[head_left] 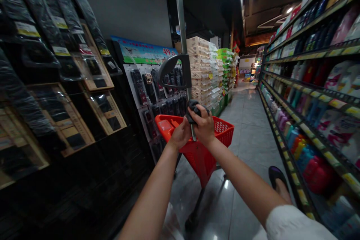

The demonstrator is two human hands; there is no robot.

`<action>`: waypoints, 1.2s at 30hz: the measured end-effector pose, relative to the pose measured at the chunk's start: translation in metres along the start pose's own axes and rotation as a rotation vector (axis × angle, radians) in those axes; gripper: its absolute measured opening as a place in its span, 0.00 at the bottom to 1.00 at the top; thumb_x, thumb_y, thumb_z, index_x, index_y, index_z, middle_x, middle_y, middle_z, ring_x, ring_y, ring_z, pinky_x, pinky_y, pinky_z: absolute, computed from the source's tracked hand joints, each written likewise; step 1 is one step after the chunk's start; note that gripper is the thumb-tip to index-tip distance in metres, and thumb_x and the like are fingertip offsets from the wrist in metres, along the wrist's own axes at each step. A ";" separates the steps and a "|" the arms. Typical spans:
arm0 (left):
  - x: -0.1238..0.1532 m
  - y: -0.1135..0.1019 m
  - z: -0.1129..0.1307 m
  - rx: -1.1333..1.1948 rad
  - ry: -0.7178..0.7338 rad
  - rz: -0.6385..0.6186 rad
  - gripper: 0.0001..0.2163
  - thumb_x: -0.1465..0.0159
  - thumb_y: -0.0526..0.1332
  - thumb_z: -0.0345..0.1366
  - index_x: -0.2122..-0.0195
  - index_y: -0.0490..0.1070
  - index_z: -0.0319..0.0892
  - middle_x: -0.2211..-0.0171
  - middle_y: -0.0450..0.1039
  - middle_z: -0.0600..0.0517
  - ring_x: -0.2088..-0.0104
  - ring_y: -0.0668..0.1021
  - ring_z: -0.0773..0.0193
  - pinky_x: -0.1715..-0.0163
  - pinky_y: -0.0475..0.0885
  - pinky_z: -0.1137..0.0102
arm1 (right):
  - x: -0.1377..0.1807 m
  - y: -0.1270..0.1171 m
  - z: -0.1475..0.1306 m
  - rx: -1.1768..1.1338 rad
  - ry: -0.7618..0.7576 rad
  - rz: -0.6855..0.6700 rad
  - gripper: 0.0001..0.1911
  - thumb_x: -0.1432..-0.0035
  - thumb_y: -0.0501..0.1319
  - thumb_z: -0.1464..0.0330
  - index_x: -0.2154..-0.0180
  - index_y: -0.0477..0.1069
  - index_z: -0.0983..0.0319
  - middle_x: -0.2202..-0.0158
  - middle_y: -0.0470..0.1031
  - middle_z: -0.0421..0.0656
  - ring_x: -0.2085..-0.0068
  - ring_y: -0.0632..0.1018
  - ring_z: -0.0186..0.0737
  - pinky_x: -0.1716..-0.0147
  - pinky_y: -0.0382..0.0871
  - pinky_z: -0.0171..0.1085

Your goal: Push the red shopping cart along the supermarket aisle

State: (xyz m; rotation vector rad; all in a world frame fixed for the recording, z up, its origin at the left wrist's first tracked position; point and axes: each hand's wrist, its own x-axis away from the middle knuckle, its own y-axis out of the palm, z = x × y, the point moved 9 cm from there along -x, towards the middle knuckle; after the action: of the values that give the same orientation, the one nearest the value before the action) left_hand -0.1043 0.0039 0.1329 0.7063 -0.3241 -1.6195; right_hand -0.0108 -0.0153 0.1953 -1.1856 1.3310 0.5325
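In the head view a metal pole (180, 11) rises before me, with a grey D-shaped handle (173, 71) partway up. My right hand (205, 125) is closed around a dark grey, bunched-looking piece (196, 109) low on the pole; whether it is cloth or a moulded grip I cannot tell. Just below and left of it, my left hand (180, 134) is closed, its thumb against the pole's lower part; its fingertips are partly hidden. Behind both hands stands a red plastic shopping cart basket (225, 129) on dark legs.
At left, belts in plastic and boxed sets hang on a dark wall (107, 110). A belt display stand (142, 93) and stacked tissue packs (201, 71) line the aisle. Shelves of bottles (306, 114) run along the right. The tiled floor (247, 127) lies between. One shoe (277, 176) shows.
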 end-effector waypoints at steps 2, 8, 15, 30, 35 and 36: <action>-0.003 -0.002 -0.002 -0.023 0.010 -0.009 0.14 0.32 0.56 0.42 0.57 0.76 0.38 0.59 0.80 0.47 0.55 0.79 0.59 0.52 0.71 0.66 | -0.032 -0.012 -0.005 0.004 -0.022 0.051 0.30 0.43 0.57 0.74 0.40 0.66 0.50 0.40 0.62 0.45 0.41 0.65 0.52 0.41 0.61 0.50; -0.002 -0.011 -0.001 -0.160 0.076 0.045 0.15 0.40 0.66 0.44 0.58 0.76 0.40 0.69 0.78 0.51 0.72 0.77 0.66 0.67 0.70 0.71 | -0.066 -0.037 -0.010 -0.079 -0.075 0.147 0.31 0.43 0.55 0.76 0.39 0.64 0.51 0.43 0.65 0.46 0.43 0.68 0.48 0.43 0.65 0.48; 0.001 -0.002 -0.001 -0.235 0.062 0.019 0.28 0.44 0.67 0.52 0.48 0.73 0.39 0.72 0.75 0.51 0.75 0.75 0.67 0.74 0.66 0.73 | -0.149 -0.070 -0.022 -0.084 -0.110 0.264 0.38 0.45 0.54 0.79 0.34 0.53 0.54 0.41 0.64 0.46 0.41 0.66 0.51 0.43 0.65 0.53; 0.000 -0.004 -0.002 -0.209 0.061 0.029 0.28 0.45 0.68 0.52 0.48 0.74 0.41 0.71 0.77 0.50 0.74 0.75 0.67 0.73 0.66 0.74 | -0.145 -0.065 -0.028 0.068 -0.255 0.143 0.27 0.45 0.55 0.80 0.48 0.73 0.52 0.41 0.66 0.41 0.43 0.66 0.51 0.45 0.65 0.54; -0.002 -0.010 0.001 -0.218 0.065 0.030 0.27 0.45 0.68 0.52 0.49 0.74 0.40 0.72 0.77 0.50 0.75 0.75 0.67 0.73 0.67 0.73 | -0.125 -0.056 -0.040 -0.055 -0.372 0.013 0.23 0.46 0.56 0.79 0.53 0.76 0.53 0.46 0.71 0.41 0.47 0.72 0.46 0.46 0.66 0.49; -0.003 -0.011 0.002 -0.222 0.061 0.031 0.27 0.44 0.67 0.52 0.49 0.74 0.40 0.72 0.77 0.50 0.75 0.75 0.67 0.73 0.67 0.74 | -0.125 -0.059 -0.039 -0.112 -0.369 0.028 0.24 0.46 0.56 0.79 0.52 0.76 0.53 0.47 0.72 0.42 0.47 0.72 0.44 0.46 0.67 0.47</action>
State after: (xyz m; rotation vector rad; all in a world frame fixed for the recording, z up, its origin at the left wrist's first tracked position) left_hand -0.1139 0.0082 0.1286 0.5774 -0.1079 -1.5724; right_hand -0.0075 -0.0324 0.3381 -1.0961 1.0133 0.8127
